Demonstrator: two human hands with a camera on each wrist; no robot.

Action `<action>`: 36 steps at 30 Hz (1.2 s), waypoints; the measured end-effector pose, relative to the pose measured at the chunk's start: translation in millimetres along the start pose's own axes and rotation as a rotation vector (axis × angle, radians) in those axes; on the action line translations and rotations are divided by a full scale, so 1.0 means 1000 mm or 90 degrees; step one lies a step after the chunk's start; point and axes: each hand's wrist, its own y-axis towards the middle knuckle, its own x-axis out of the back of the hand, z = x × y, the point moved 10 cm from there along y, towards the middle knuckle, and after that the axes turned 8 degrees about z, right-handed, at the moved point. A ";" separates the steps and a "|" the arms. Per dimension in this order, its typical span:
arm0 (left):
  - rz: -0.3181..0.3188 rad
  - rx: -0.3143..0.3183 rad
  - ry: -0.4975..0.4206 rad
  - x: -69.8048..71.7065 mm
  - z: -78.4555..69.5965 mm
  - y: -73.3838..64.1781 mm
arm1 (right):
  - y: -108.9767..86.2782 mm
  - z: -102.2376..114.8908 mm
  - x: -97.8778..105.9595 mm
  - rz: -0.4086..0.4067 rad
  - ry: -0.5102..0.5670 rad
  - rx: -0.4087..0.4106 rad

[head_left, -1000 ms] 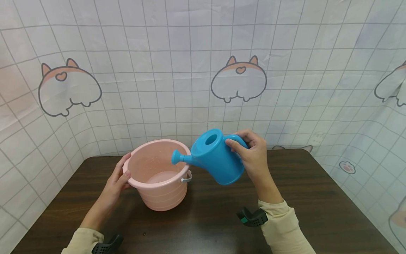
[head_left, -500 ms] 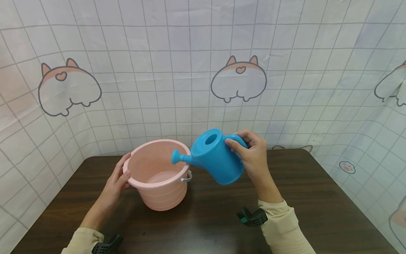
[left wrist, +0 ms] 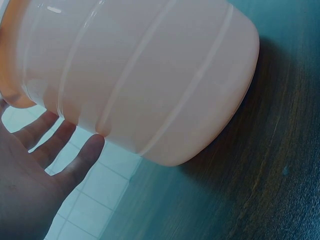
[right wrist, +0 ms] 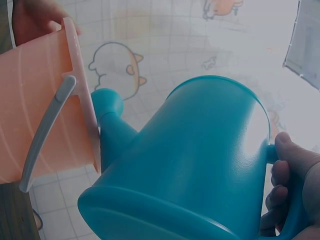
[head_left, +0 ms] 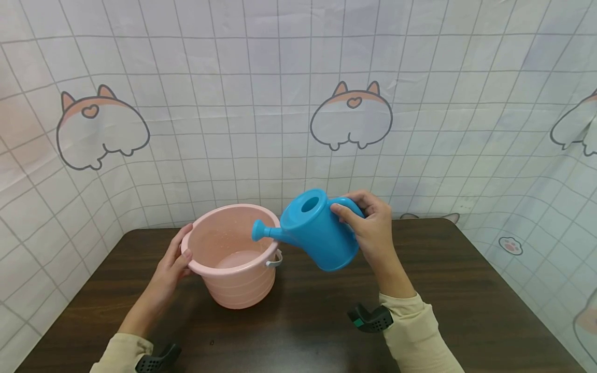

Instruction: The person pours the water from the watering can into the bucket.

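A pink plastic bucket (head_left: 240,287) stands on the dark wooden table, with small specks like droplets on its inner wall. My left hand (head_left: 169,267) grips its left rim, thumb at the edge; the left wrist view shows the fingers (left wrist: 55,137) against the outer side. My right hand (head_left: 373,228) holds a blue watering can (head_left: 322,241) by its handle, fingers wrapped round it. The can is raised off the table and tilted left. Its spout head (head_left: 259,230) reaches over the bucket's right rim. No stream of water is visible.
The bucket's grey handle (right wrist: 47,135) hangs down on its right side. Behind the dark wooden table (head_left: 317,331) hangs a white gridded cloth (head_left: 261,129) with cartoon animal prints. Another gridded cloth surface runs along each side. A tiny spot lies near the table's front.
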 end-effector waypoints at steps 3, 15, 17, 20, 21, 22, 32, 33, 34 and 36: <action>0.001 -0.002 0.001 0.000 -0.001 0.000 | 0.000 -0.001 0.000 0.002 -0.002 0.003; -0.001 -0.013 0.002 0.000 0.001 0.000 | 0.002 -0.025 0.005 -0.004 0.002 -0.005; -0.004 -0.006 0.003 0.001 0.002 0.000 | 0.002 -0.025 0.005 -0.004 0.003 -0.003; -0.004 -0.001 0.002 0.001 0.002 0.000 | 0.002 -0.026 0.004 -0.004 0.006 -0.003; -0.002 -0.002 0.001 0.001 0.002 0.000 | 0.002 -0.026 0.004 -0.005 0.007 -0.003; -0.003 -0.002 0.001 0.001 0.002 0.000 | 0.002 -0.026 0.004 -0.006 0.007 -0.003; -0.001 -0.003 -0.007 0.001 0.002 0.001 | 0.002 -0.026 0.005 -0.006 0.013 -0.004; -0.001 -0.004 -0.008 0.001 0.002 0.001 | 0.002 -0.025 0.005 -0.006 0.013 -0.004; 0.000 -0.004 -0.009 0.001 0.002 0.001 | 0.003 -0.025 0.005 -0.006 0.012 -0.003; 0.000 -0.004 -0.010 0.001 0.002 0.001 | 0.003 -0.025 0.005 -0.006 0.012 -0.003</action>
